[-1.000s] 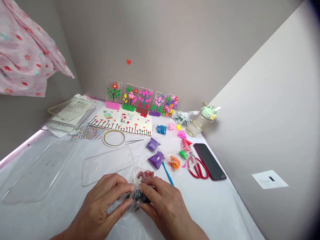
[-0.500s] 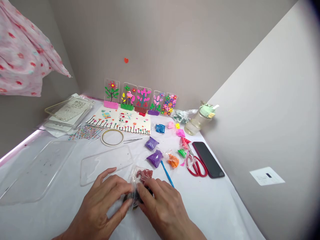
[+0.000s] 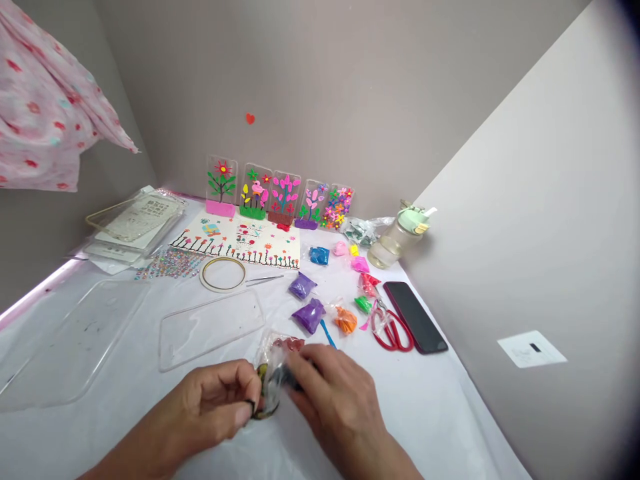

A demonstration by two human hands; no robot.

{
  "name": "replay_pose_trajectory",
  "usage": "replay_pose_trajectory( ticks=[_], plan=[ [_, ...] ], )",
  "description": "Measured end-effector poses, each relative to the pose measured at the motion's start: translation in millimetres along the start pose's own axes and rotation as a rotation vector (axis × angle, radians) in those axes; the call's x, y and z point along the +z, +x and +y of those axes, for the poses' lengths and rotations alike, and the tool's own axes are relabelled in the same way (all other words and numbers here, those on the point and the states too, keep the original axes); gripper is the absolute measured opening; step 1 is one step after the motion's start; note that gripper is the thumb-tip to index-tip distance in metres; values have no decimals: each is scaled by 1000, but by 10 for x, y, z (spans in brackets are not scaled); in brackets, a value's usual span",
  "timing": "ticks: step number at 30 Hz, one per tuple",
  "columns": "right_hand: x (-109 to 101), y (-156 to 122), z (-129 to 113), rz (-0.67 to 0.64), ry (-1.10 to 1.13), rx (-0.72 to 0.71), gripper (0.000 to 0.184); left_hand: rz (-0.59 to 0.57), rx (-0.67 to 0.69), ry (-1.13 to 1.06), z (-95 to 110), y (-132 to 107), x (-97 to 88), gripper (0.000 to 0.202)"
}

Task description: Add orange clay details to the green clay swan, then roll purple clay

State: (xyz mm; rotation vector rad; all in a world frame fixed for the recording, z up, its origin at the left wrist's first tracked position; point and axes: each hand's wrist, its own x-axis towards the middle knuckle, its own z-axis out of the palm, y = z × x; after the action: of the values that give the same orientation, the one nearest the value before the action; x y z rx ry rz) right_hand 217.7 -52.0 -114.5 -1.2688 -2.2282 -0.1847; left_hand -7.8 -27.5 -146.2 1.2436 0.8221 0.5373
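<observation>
Pinches a black scrap [image 3: 251,405] in left hand [image 3: 213,408] fingers and grips a clear bag [image 3: 275,377] of dark material [image 3: 290,379] in right hand [image 3: 336,393] fingers, near six o'clock on the tabletop [image 3: 435,420].

Plain matte grey back wall [image 3: 370,87] bears a small red heart-shaped sticker [image 3: 250,119]; paler smooth wall [image 3: 525,220] at right carries a white rectangular plate [image 3: 533,349]. Pink floral-print cloth [image 3: 40,100] hangs upper left. White-covered tabletop [image 3: 430,413] fills the corner, its left edge glowing pinkish-white.
</observation>
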Motion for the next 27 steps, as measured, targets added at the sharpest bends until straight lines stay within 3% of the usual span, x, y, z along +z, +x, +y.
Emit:
replay_pose_trajectory(
  ticks=[3, 7, 10, 14, 18, 20, 23, 27],
  plan=[
    [9, -33, 297, 55, -63, 162, 21, -82, -46, -283, 107, -21, -41, 23],
    [46, -91, 707, 91, -108, 467, 26, 32, -124, -413, 190, 18, -26, 18],
    [95, -113, 888, 103, -111, 589, 33, 128, -137, -431, 147, 65, -15, 21],
    [154, -97, 990, 98, -67, 622, 35, 227, -142, -335, 77, 80, -16, 37],
    [132, -74, 1068, 194, -59, 628, 32, 275, -172, -222, 78, 65, -28, 50],
    [117, -81, 1119, 221, -58, 661, 34, 290, -184, -155, 85, 66, -39, 50],
    [125, -110, 1186, 157, 1, 702, 38, 293, -100, -110, 96, 77, -48, 41],
    [115, -117, 1140, 137, 34, 672, 42, 295, -43, -88, 131, 65, -44, 36]
  ],
)
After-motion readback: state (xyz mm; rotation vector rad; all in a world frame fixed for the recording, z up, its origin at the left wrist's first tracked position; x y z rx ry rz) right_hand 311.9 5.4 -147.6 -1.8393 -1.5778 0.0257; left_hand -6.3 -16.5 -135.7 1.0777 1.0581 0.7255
